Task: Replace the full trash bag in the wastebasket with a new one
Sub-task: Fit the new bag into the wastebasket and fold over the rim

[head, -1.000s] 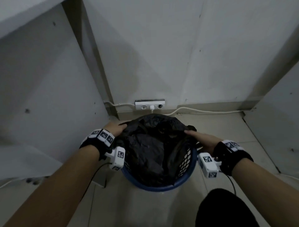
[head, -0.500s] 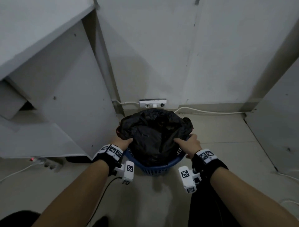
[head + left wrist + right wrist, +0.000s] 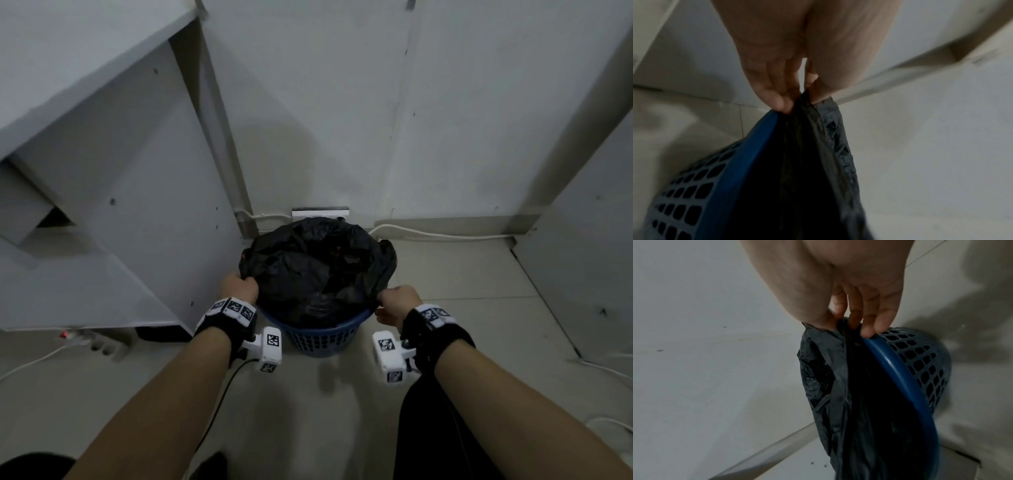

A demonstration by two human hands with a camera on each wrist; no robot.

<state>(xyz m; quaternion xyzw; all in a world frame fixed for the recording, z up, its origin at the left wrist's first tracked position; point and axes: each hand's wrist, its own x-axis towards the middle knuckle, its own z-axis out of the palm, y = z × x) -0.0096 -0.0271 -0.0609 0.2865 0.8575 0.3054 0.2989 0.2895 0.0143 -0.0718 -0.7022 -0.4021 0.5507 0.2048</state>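
Observation:
A full black trash bag (image 3: 318, 267) bulges out of a blue lattice wastebasket (image 3: 323, 337) on the tiled floor by the wall. My left hand (image 3: 239, 286) pinches the bag's left edge (image 3: 807, 113) between thumb and fingers, just above the blue rim (image 3: 756, 138). My right hand (image 3: 397, 303) pinches the bag's right edge (image 3: 830, 344), with one finger touching the basket's rim (image 3: 898, 368). The bag stands higher than the rim on both sides. What lies inside the bag is hidden.
A white cabinet panel (image 3: 130, 192) stands close on the left, another panel (image 3: 589, 260) on the right. A wall socket (image 3: 320, 213) and a white cable (image 3: 442, 234) run behind the basket. A power strip (image 3: 99, 342) lies on the floor at left.
The view has drawn back and up from the basket. Both hands have slid to the near sides of the bag and lifted its edges above the rim.

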